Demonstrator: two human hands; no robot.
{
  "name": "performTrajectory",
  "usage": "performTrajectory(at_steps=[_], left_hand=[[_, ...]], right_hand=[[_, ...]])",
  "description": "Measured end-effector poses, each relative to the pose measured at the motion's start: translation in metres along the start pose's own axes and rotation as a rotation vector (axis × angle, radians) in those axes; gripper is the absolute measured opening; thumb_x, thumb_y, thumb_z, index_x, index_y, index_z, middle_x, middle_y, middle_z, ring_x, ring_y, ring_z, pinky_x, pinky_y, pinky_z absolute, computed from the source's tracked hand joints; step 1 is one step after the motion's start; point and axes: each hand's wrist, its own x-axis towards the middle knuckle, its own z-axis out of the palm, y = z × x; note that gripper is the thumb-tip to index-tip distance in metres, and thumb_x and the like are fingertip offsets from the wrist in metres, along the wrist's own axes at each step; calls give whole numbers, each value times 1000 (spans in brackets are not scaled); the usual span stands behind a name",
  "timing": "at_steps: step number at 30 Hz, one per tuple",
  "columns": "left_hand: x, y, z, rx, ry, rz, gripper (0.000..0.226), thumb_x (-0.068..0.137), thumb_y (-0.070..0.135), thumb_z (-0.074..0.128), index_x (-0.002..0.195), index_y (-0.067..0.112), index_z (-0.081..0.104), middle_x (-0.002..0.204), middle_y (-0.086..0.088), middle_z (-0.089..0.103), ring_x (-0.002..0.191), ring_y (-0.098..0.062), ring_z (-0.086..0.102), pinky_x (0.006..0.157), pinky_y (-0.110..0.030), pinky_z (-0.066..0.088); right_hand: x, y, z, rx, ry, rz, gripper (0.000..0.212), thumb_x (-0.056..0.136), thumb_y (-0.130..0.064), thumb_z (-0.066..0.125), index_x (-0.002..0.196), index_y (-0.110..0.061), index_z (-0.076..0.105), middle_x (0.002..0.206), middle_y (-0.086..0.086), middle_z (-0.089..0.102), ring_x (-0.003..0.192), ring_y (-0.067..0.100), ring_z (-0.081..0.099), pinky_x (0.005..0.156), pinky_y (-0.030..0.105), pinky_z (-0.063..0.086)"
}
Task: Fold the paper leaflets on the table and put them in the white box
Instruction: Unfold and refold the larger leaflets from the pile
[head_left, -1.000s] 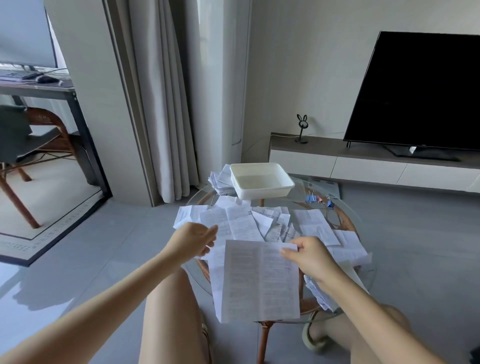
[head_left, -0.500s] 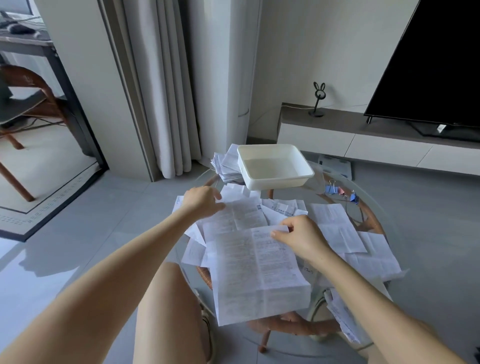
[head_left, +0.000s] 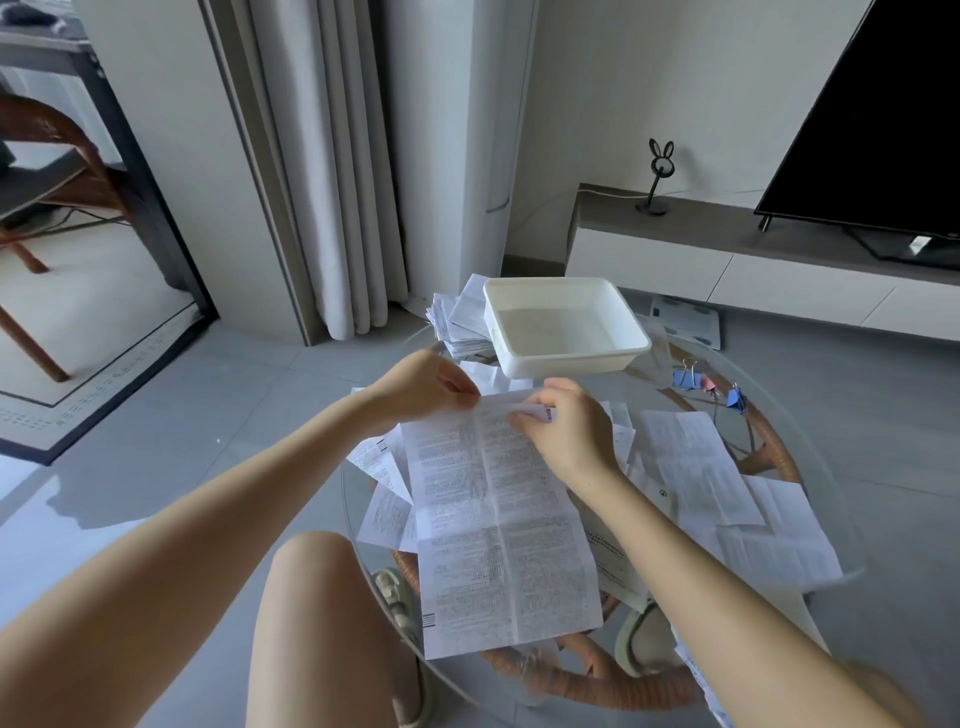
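Note:
A long printed leaflet with fold creases lies on the round glass table, its near end hanging past the rim. My left hand pinches its far left corner. My right hand grips the far right edge, where the paper curls over. The white box stands just beyond both hands and has nothing in it. Several more unfolded leaflets are spread over the table to the right and under the held one.
A stack of leaflets lies left of the box. Coloured binder clips sit at the table's far right. My knees are under the near rim. A TV unit with a black screen stands behind, curtains at the back left.
My left hand has come across from the loose papers to the leaflet's far left corner. My right hand has slid to the far edge and the view has tilted down.

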Motion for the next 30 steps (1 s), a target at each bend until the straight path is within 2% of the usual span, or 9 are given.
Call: performTrajectory(at_steps=[3,6,11,15,17,20,22,26,30], left_hand=[[-10,10,-5,17,16,-10,8,83,13,71,88,16,76,119,3,65,134,3,32,105,-18,31],[-22,17,-7,34,24,33,9,82,13,72,79,21,74,108,2,71,125,2,44,106,-25,38],[-43,38,-6,195,108,160,8,79,21,77,81,14,76,84,2,74,104,-14,65,96,-29,47],[-56,60,-10,263,133,187,10,81,21,75,86,13,76,82,2,74,78,-9,67,80,-24,51],[-60,68,-12,274,129,205,8,82,19,73,86,13,76,82,3,73,73,-5,64,76,-18,50],[-67,77,-12,303,128,215,9,83,19,72,89,13,76,82,6,71,73,-3,63,74,-13,47],[-71,83,-12,313,124,219,10,84,18,71,91,12,76,79,8,68,70,1,60,73,-11,45],[-77,90,-11,343,94,227,10,86,16,68,92,11,75,76,10,65,64,11,55,68,-6,43],[-82,96,-12,350,103,202,12,88,15,66,92,8,75,89,1,72,81,-11,66,79,-21,49]], right_hand=[[-3,-5,-5,168,12,46,11,80,-23,74,82,-11,73,80,-5,65,74,14,56,66,30,44],[-10,-13,-14,293,50,67,9,79,-15,75,83,-12,68,72,-8,62,65,6,52,63,25,41],[-24,-34,-35,418,77,38,36,77,-13,77,99,-16,49,64,4,60,51,7,43,51,18,35],[-31,-44,-54,524,43,116,47,74,-12,79,109,-21,49,69,-2,66,58,3,54,56,11,42],[-31,-45,-62,592,19,176,45,72,-10,80,108,-19,54,76,1,70,66,9,59,63,16,46],[-34,-47,-72,617,-2,205,42,71,-8,81,104,-17,57,82,5,72,75,16,63,73,29,51],[-36,-50,-77,628,-17,217,42,71,-5,80,104,-16,58,85,6,72,78,17,64,77,30,52],[-37,-54,-88,647,-51,238,38,71,-1,79,103,-13,60,86,2,71,78,13,62,70,21,50],[-38,-51,-95,648,-35,228,15,80,-16,75,94,-12,71,81,-8,69,76,-1,63,60,1,44]])
